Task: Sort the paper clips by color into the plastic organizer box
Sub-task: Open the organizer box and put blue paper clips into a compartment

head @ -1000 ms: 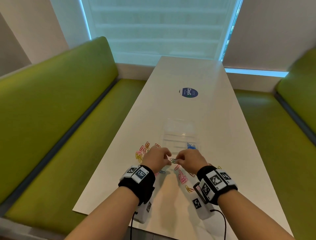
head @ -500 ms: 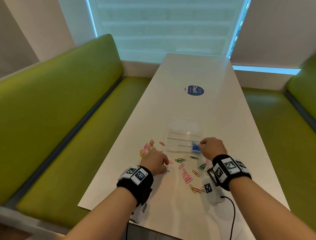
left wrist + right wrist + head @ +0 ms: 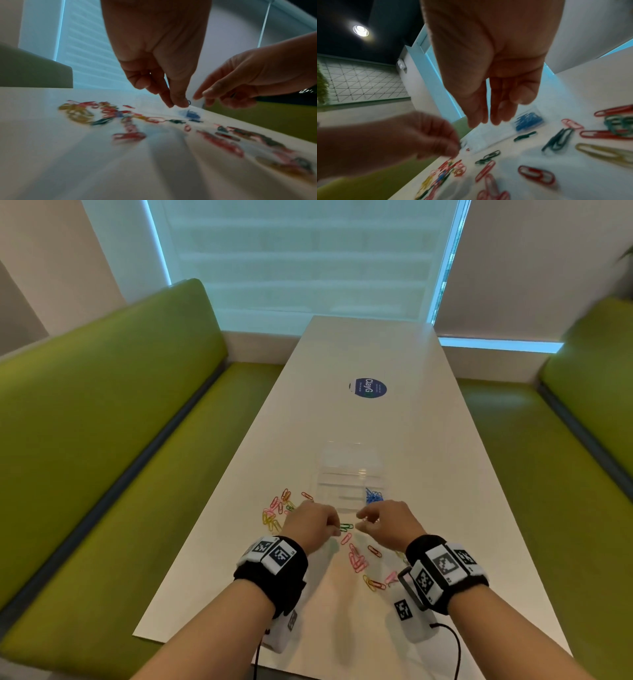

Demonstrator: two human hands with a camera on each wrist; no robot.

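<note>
A clear plastic organizer box (image 3: 349, 474) lies on the white table (image 3: 370, 419), with blue clips (image 3: 373, 496) in its near right compartment. Loose clips lie in front of it: green clips (image 3: 346, 527), pink clips (image 3: 358, 559), and a mixed pile (image 3: 277, 510) at the left. My left hand (image 3: 337, 530) hovers just above the table, thumb and forefinger pinching a small dark, bluish clip (image 3: 188, 102). My right hand (image 3: 363, 523) hangs close beside it with fingers (image 3: 476, 119) straight and nothing in them.
A round blue sticker (image 3: 368, 387) sits farther up the table. Green bench seats (image 3: 171, 474) run along both long sides. Yellow and orange clips (image 3: 374, 583) lie near my right wrist. The table's near edge is just under my forearms.
My right hand has come back from the box's blue compartment to beside my left hand. My left hand has lifted off the table with a clip pinched in it.
</note>
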